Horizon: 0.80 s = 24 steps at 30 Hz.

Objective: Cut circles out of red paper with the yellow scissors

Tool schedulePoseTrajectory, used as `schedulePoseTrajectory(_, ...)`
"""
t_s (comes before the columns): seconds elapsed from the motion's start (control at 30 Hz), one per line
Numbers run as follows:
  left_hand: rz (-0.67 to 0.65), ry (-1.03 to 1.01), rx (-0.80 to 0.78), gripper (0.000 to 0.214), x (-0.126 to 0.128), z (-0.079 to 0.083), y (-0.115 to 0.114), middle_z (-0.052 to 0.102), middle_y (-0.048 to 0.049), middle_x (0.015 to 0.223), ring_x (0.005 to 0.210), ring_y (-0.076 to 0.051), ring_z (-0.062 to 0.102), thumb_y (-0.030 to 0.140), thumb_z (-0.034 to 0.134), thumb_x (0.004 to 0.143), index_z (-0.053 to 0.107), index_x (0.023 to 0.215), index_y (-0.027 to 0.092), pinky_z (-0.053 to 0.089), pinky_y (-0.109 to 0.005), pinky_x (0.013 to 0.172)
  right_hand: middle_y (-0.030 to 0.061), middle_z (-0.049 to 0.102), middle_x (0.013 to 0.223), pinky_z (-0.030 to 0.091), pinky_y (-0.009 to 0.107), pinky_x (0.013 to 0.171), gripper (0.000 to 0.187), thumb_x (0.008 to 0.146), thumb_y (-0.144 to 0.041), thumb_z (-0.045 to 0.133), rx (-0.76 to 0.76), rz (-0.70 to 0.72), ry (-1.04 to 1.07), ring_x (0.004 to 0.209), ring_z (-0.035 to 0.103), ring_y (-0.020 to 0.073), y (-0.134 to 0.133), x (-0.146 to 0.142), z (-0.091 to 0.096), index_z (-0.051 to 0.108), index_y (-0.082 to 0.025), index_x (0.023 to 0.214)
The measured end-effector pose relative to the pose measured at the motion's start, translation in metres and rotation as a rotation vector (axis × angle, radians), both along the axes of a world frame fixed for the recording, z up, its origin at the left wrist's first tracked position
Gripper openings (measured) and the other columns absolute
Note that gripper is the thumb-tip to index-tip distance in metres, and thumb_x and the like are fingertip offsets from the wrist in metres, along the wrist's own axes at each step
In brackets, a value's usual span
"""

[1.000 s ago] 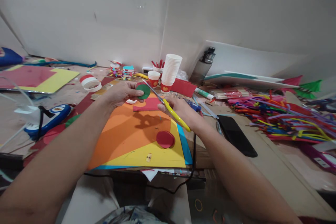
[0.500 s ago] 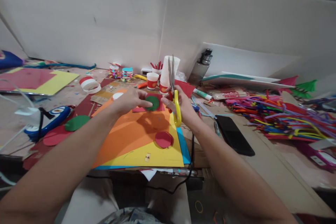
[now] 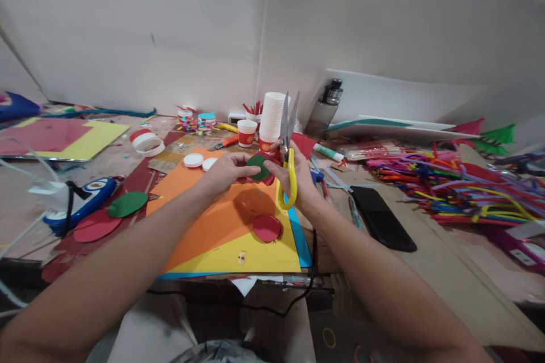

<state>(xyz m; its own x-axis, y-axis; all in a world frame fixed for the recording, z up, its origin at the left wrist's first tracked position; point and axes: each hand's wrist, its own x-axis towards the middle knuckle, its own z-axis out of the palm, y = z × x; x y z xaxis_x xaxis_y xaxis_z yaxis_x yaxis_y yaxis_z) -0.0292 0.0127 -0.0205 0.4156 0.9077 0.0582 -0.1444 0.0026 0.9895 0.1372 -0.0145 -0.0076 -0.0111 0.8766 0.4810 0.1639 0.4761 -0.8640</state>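
Over the far part of the orange sheet (image 3: 200, 232), a green disc (image 3: 257, 168) turns its flat face to the viewer, its round shape giving no clear long axis; the left hand's (image 3: 225, 173) fingers are pinched on its left edge, and the right thumb meets its right side; at the sheet's far right, scissors (image 3: 292, 167) point tips up and away, long axis nearly upright in view, blades parted in a narrow V; the right hand's (image 3: 301, 178) fingers are curled on their yellow handles.
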Motion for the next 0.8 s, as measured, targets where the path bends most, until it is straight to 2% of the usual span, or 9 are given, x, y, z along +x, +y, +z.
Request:
schedulePoseTrajectory(0.13,0.05,-0.056,-0.048,0.032,0.007,-0.006,-0.003,0.07,-0.0061,0.077,0.064,-0.012,0.06,0.035,0.082,0.062,0.072,0.083,0.014,0.037,-0.023,0.058,0.0001,0.051,0.086,0.049,0.028,0.069,0.041,0.069,-0.038,0.075,-0.012,0.016,0.066,0.078,0.052,0.0141,0.0,0.0,-0.001,0.047,-0.023,0.094)
schedulePoseTrajectory(0.37,0.039,-0.021,-0.002,0.036,0.009,-0.006,-0.004,0.072,-0.0069,0.08,0.066,-0.013,0.062,0.042,0.079,0.067,0.072,0.089,0.015,0.035,-0.024,0.057,-0.0012,0.053,0.084,0.048,0.028,0.068,0.041,0.069,-0.037,0.075,0.023,0.059,0.098,0.074,0.052,0.0131,0.003,0.0,-0.006,0.045,-0.024,0.093)
schedulePoseTrajectory(0.57,0.131,-0.008,0.051,0.03,0.009,0.002,-0.007,0.064,-0.0008,0.06,0.055,-0.01,0.053,0.038,0.083,0.059,0.066,0.065,0.014,0.038,-0.025,0.057,-0.0029,0.051,0.076,0.045,0.026,0.062,0.038,0.075,-0.042,0.071,0.035,0.022,-0.015,0.068,0.05,0.012,0.0,-0.002,-0.004,0.046,-0.023,0.094)
schedulePoseTrajectory(0.73,0.156,0.032,0.097,0.021,0.004,0.004,-0.003,0.065,-0.0006,0.061,0.056,-0.012,0.054,0.031,0.079,0.059,0.065,0.061,0.016,0.04,-0.026,0.057,-0.0043,0.049,0.071,0.044,0.025,0.06,0.035,0.08,-0.045,0.065,-0.007,-0.065,-0.164,0.063,0.048,0.012,-0.004,-0.006,0.002,0.045,-0.023,0.098)
schedulePoseTrajectory(0.8,0.204,0.075,0.145,0.017,0.0,0.004,0.0,0.065,-0.0007,0.06,0.057,-0.013,0.054,0.028,0.077,0.061,0.065,0.059,0.016,0.04,-0.027,0.058,-0.0032,0.05,0.073,0.044,0.026,0.062,0.033,0.084,-0.047,0.06,-0.02,-0.105,-0.237,0.065,0.049,0.0124,-0.005,-0.003,0.005,0.046,-0.022,0.099)
